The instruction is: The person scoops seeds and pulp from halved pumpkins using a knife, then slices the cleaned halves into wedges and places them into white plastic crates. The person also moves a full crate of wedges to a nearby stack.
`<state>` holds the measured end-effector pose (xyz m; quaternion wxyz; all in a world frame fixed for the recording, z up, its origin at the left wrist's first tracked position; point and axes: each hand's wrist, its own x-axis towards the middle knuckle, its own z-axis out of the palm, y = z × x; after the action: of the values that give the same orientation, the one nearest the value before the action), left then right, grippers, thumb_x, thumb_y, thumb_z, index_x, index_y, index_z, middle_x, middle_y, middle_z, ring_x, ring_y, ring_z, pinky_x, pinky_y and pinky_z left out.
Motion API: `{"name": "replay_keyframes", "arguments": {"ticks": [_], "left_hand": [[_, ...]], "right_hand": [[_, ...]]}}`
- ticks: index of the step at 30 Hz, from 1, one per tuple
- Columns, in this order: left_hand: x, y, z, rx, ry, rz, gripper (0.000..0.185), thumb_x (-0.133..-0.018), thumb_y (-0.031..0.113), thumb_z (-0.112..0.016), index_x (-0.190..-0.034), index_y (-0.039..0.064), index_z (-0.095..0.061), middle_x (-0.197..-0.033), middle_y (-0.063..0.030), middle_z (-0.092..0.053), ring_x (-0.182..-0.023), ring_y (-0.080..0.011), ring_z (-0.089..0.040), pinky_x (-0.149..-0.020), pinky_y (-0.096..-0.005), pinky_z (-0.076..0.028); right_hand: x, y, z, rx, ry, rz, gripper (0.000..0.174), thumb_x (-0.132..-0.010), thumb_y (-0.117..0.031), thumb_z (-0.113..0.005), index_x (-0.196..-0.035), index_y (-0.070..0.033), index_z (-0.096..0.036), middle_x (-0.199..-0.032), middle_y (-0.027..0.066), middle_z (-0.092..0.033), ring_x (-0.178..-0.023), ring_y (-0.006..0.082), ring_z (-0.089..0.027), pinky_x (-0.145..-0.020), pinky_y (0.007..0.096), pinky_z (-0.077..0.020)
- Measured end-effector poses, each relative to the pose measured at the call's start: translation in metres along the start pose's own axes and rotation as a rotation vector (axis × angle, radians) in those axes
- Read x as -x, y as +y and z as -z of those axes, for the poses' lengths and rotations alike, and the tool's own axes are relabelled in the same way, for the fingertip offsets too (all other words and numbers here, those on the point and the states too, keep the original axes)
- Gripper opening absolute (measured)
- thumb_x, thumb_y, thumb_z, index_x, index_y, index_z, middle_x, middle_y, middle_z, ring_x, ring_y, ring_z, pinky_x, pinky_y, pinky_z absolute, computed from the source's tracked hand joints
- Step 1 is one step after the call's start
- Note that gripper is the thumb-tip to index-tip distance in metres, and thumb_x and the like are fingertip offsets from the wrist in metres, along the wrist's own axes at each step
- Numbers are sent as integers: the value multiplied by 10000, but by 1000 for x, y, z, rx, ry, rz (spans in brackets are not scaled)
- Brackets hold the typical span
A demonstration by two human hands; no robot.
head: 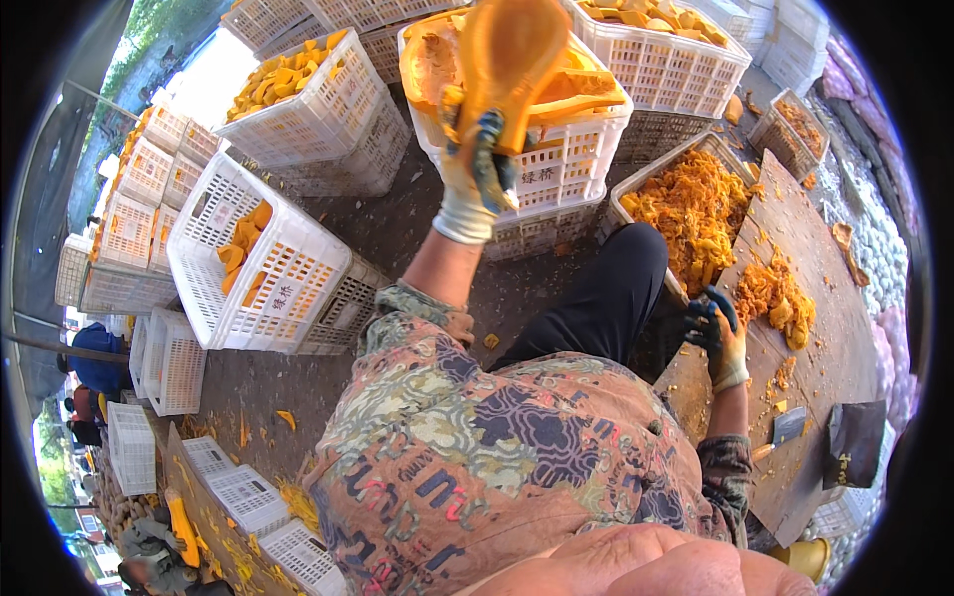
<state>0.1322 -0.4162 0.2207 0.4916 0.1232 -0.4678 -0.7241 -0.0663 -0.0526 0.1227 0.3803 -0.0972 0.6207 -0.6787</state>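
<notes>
My left hand (477, 167), in a soiled white work glove with a dark coating, grips the narrow end of a hollowed orange squash half (514, 52). It holds the piece above a white plastic crate (574, 167) heaped with other hollowed squash halves (436, 59). My right hand (719, 339), gloved likewise, is by the edge of a wooden board (827, 313). Its fingers are bent and apart, with nothing seen in them. Beside it lies a pile of stringy squash pulp (779, 298). A crate of pulp (689, 212) stands just beyond that hand.
A broad-bladed knife (788, 426) lies on the board, near a dark bag (855, 445). Crates of cut squash (294, 112) stand ahead and left, one tilted crate (298, 261) nearest. A person (160, 551) at lower left holds a long squash (181, 525).
</notes>
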Motion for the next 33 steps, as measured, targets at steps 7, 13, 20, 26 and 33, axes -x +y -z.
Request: {"name": "replay_keyframes", "arguments": {"ticks": [7, 13, 20, 26, 33], "left_hand": [[-110, 20, 98, -409, 390, -42, 263, -835, 250, -694, -974, 53, -588, -651, -85, -637, -384, -130, -506, -329, -251, -353], [-132, 6, 107, -1170, 313, -139, 406, -859, 343, -665, -1075, 2, -628, -676, -62, -625, -514, -163, -600, -420, -305, -414], [-149, 14, 117, -1646, 65, -370, 468, -840, 473, -608, -1049, 61, -683, -848, -173, -699, -770, -361, -670, -653, -459, -496], [-158, 29, 160, -1638, 111, -367, 520, -850, 455, -598, -1055, -20, -645, -942, -195, -689, -855, -326, -664, -754, -398, -503], [-125, -11, 131, -1234, 23, -707, 389, -882, 314, -626, -1089, -15, -626, -966, -153, -683, -909, -273, -645, -797, -378, -503]], "right_hand": [[27, 52, 66, -112, 181, -10, 443, -922, -335, -554, -1306, -124, -487, -1106, 137, -638, -848, 231, -661, -662, 325, -554], [38, 53, 77, -103, 280, 29, 438, -916, -352, -570, -1301, -154, -501, -1086, 115, -641, -856, 218, -651, -685, 331, -543], [43, -21, 32, 1131, 340, 474, 356, -851, -337, -628, -1078, -62, -622, -896, 177, -663, -834, 297, -653, -713, 384, -509], [106, -102, -34, 1481, 142, 522, 348, -861, -364, -591, -1092, -105, -582, -855, 154, -648, -842, 315, -649, -708, 413, -515], [179, -132, -53, 1311, -208, 1028, 400, -807, -263, -645, -1162, -94, -571, -888, 131, -618, -801, 324, -623, -682, 408, -495]]}}
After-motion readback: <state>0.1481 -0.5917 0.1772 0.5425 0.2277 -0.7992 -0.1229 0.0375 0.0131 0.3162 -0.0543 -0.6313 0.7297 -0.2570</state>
